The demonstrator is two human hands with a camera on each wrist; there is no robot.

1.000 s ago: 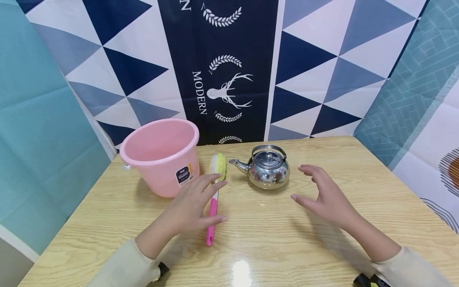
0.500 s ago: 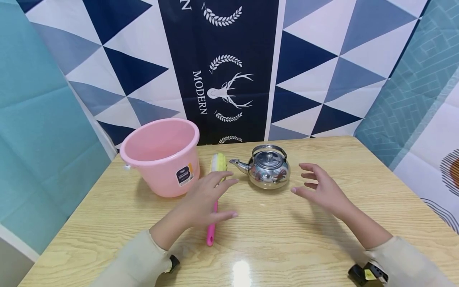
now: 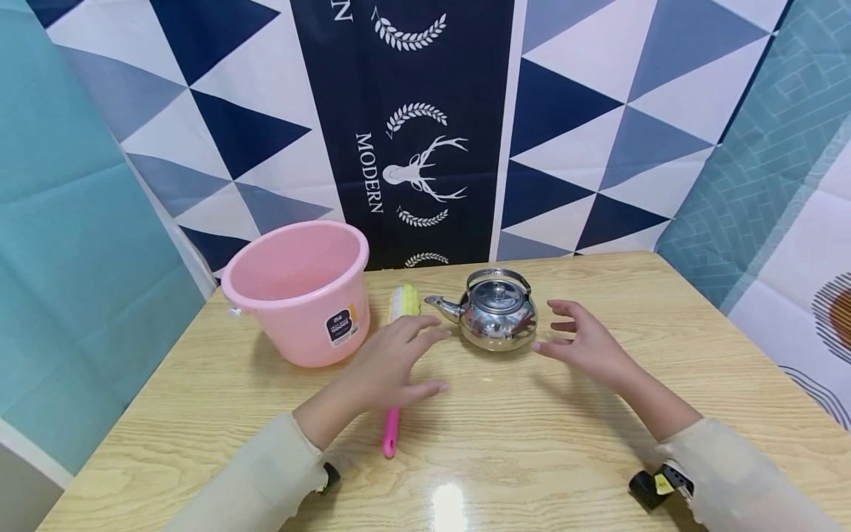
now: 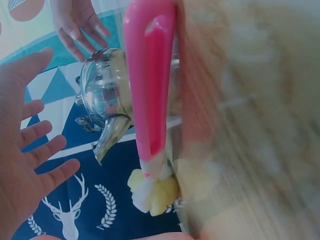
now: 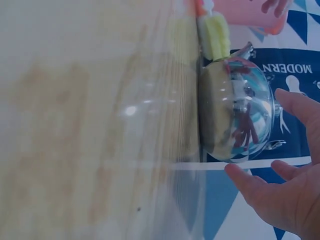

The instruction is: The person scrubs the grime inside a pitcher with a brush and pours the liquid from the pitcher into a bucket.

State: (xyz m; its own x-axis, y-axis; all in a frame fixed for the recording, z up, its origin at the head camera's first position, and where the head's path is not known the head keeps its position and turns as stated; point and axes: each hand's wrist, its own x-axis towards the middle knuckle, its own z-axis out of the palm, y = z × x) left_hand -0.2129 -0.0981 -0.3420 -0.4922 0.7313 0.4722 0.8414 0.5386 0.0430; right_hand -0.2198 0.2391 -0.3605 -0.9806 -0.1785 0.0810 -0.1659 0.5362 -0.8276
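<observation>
A shiny metal kettle (image 3: 499, 318) stands upright on the wooden table, its spout pointing left. My right hand (image 3: 588, 343) hovers just right of the kettle, fingers spread and apart from it. Over the cleaning brush, my left hand (image 3: 392, 362) is held in the air with its fingers spread, holding nothing. The brush, with its pink handle (image 3: 391, 432) and yellow head (image 3: 405, 301), lies on the table, its middle hidden by that hand in the head view. In the left wrist view the pink handle (image 4: 150, 85) stands out between the hand and the tabletop.
A pink bucket (image 3: 312, 318) with a dark label stands at the back left, left of the brush head. The wooden tabletop (image 3: 518, 458) runs back to a patterned cloth backdrop (image 3: 565, 148). Wrist devices sit under both sleeves.
My left hand has moved right and slightly forward over the brush, toward the kettle. My right hand has shifted a little left, closer to the kettle. Kettle, brush and bucket have stayed put.
</observation>
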